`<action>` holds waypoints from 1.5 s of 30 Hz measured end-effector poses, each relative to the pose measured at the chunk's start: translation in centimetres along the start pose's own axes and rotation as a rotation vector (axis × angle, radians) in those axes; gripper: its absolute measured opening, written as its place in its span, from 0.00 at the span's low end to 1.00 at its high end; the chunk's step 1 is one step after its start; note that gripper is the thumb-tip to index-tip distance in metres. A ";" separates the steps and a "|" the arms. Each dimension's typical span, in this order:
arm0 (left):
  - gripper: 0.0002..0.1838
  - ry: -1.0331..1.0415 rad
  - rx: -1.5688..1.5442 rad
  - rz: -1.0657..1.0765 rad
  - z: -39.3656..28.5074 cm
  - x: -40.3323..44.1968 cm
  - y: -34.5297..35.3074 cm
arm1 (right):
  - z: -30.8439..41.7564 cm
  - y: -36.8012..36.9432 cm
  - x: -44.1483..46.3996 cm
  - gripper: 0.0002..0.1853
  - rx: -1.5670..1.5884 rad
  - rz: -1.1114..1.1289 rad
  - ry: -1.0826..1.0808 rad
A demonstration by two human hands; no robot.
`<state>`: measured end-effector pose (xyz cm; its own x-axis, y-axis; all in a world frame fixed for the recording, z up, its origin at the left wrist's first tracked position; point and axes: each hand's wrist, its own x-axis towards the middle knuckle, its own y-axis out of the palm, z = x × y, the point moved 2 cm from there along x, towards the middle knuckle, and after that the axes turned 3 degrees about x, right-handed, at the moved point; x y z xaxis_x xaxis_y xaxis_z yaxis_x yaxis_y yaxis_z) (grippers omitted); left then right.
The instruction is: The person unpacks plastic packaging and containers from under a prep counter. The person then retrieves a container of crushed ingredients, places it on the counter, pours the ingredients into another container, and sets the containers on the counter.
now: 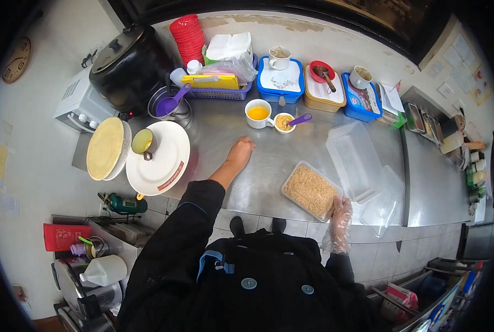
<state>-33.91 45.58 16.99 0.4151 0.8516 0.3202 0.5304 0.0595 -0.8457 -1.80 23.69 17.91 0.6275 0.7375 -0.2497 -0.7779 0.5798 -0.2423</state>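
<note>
My left hand, bare and closed with its fingers curled, rests on the steel table; whatever it may hold is hidden. In a clear plastic glove, my right hand grips the near right corner of a clear container filled with light brown crumbs. Beyond my left hand stands a white cup of yellow liquid. Beside that cup is a small white bowl of crumbs with a purple spoon. An empty clear container and a clear lid lie right of the crumbs.
White plates and a pale round stack stand at the left. Behind them is a black cooker. Along the wall are a purple basket, blue tubs and stacked red bowls. A white jug sits lower left.
</note>
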 end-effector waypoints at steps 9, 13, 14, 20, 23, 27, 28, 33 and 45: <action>0.09 -0.044 0.037 0.048 -1.3 -5.7 -2.1 | -0.2 1.4 0.1 0.11 0.123 0.135 0.085; 0.07 -0.067 0.018 -0.078 -1.3 -14.3 -4.8 | 5.0 6.9 -2.1 0.25 0.172 0.496 0.142; 0.09 -0.100 0.016 -0.080 -1.3 -16.9 -5.6 | 5.7 8.7 -2.3 0.25 0.159 0.534 0.140; 0.05 -0.643 0.083 -0.231 -3.2 -35.1 -8.2 | 4.6 19.6 -0.7 0.27 0.506 0.927 0.003; 0.05 -0.988 0.177 -0.323 -7.0 -44.3 -8.5 | 5.5 25.2 0.9 0.23 0.374 0.917 0.036; 0.06 -1.374 0.278 -0.484 -14.2 -53.2 -7.4 | 6.3 30.0 3.1 0.14 0.178 0.978 0.004; 0.07 -1.481 0.318 -0.524 -15.4 -55.6 -7.0 | 6.2 30.7 3.7 0.12 0.248 1.028 0.021; 0.06 -1.866 0.824 -0.719 -24.5 -69.3 -7.2 | 5.8 32.9 6.2 0.09 0.293 1.002 0.088; 0.22 -2.463 0.113 -0.141 -25.0 -75.2 -1.5 | 6.9 34.3 1.4 0.20 0.577 0.581 0.177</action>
<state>-47.40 -31.55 4.87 -0.8410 -0.3490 -0.4135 0.4102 0.0872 -0.9078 -27.83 47.02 15.66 0.0801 0.9361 -0.3424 -0.8443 0.2463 0.4759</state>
